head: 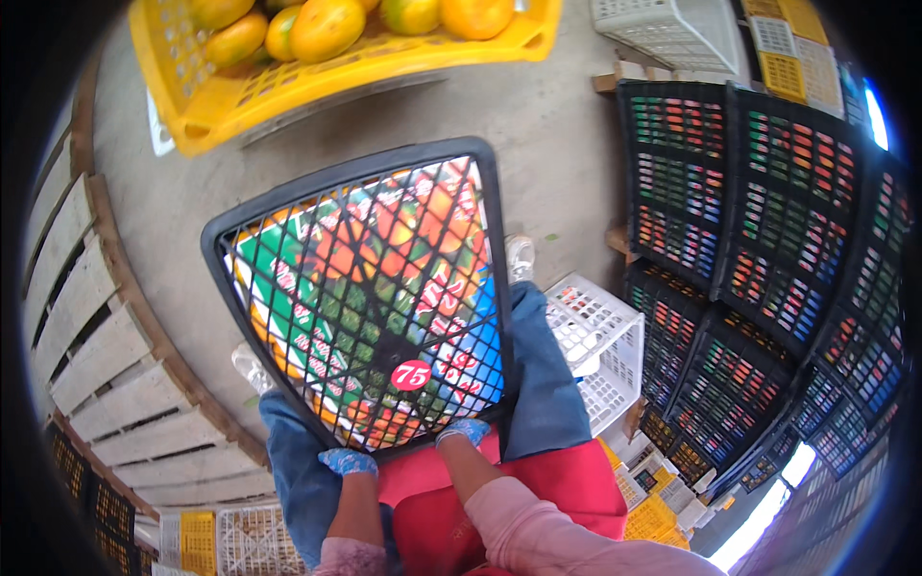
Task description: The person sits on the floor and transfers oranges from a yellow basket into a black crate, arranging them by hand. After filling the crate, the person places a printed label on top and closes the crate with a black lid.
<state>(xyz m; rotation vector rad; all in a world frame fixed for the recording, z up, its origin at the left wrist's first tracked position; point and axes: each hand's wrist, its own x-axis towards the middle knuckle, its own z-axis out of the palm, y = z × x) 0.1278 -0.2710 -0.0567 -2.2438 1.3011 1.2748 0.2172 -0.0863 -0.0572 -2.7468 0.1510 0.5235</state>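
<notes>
A black plastic lattice crate (pixel 495 180) stands tilted before me over my lap, with its mesh face towards the camera. Behind the mesh lies a printed sheet (pixel 338 288) with pictures of orange fruit, and a round red sticker (pixel 410 375) bears a number. Some orange fruit shows along the crate's left side. My left hand (pixel 348 461), in a blue patterned glove, is at the crate's lower left edge. My right hand (pixel 464 430), gloved alike, is at its lower edge, near the middle. The fingertips of both are partly hidden.
Ahead is a yellow crate (pixel 346 86) of orange-green citrus fruit (pixel 328 29). Wooden pallets (pixel 108 345) stand at the left. Stacked black crates (pixel 727 187) with printed sheets fill the right side. A white crate (pixel 601 317) sits beside my right leg.
</notes>
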